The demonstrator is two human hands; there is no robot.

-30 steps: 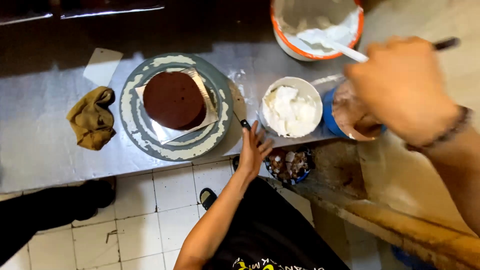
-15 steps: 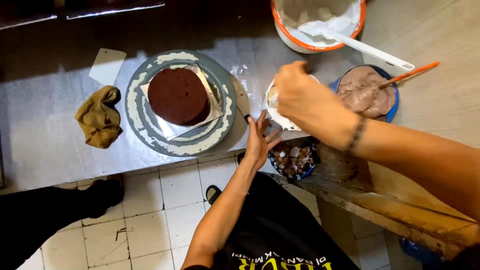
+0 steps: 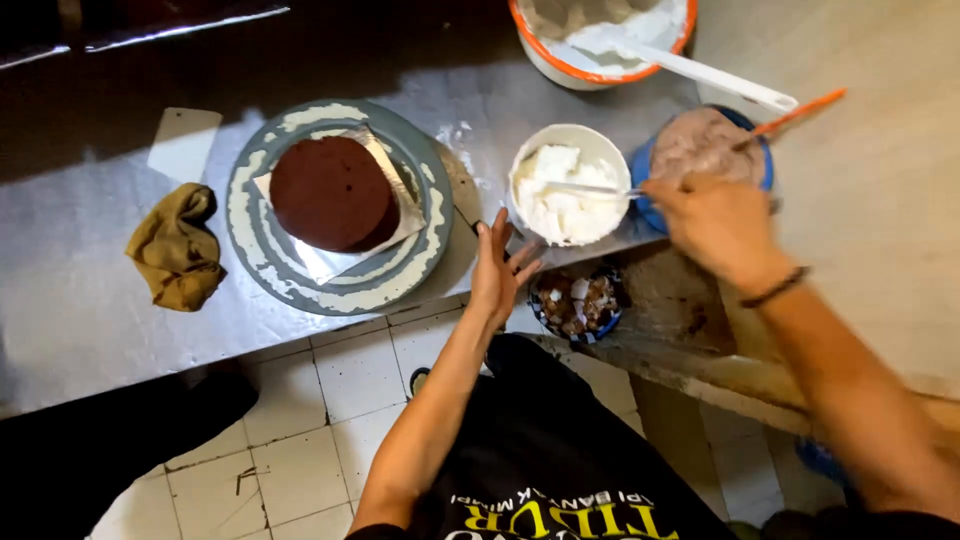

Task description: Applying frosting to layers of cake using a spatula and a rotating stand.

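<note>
Steel-topped bench (image 3: pixel 90 330) carrying work. My right hand (image 3: pixel 715 225) is gripping thin metal spatula (image 3: pixel 585 188), blade lying in white bowl of soft, slippery cream (image 3: pixel 568 185); handle is best hold. Left hand (image 3: pixel 497 268) resting open at bench edge.

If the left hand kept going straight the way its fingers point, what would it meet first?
The left hand points up and away across the counter. Its fingertips are already almost at the near rim of the white bowl of cream, so that bowl probably comes first, though depth is unclear.
</note>
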